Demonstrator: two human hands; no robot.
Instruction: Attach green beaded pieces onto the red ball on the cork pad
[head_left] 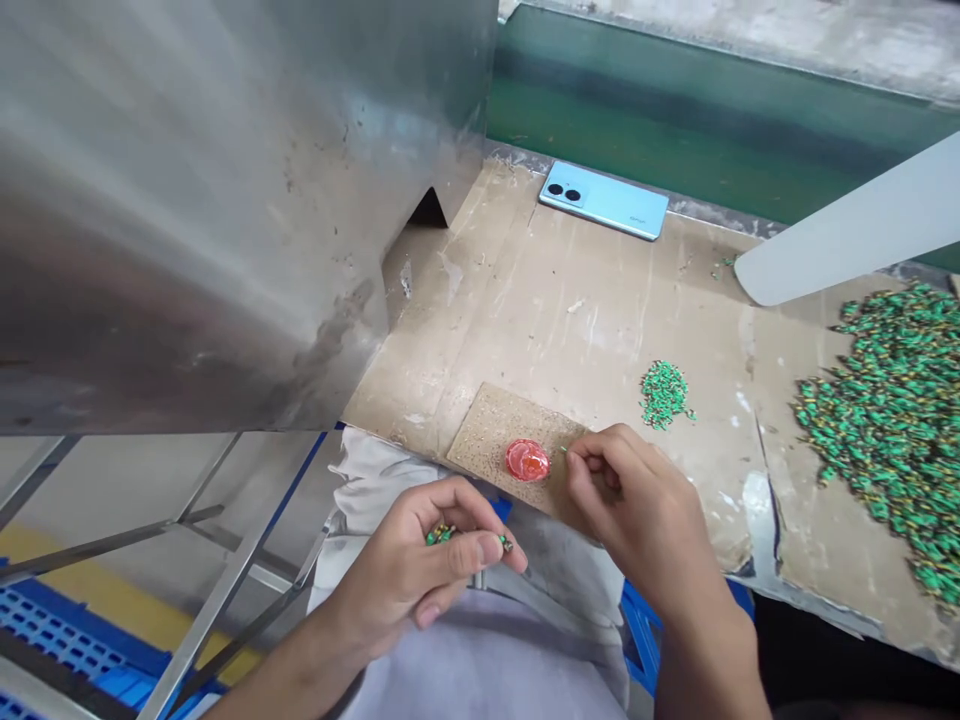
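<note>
My left hand is curled over my lap, closed on several small green parts, with one pinched between thumb and forefinger. My right hand rests at the near edge of the bench, fingers pinched on one tiny green part just right of a small red dish. The dish sits on a speckled brown pad. A small heap of green parts lies beyond my right hand. A large heap of the same parts covers the right side of the bench.
A big steel housing fills the left half of the view, on a metal frame. A light blue phone lies face down at the back of the cardboard-covered bench. A white blade-like shape juts in from the right. Blue crates stand below.
</note>
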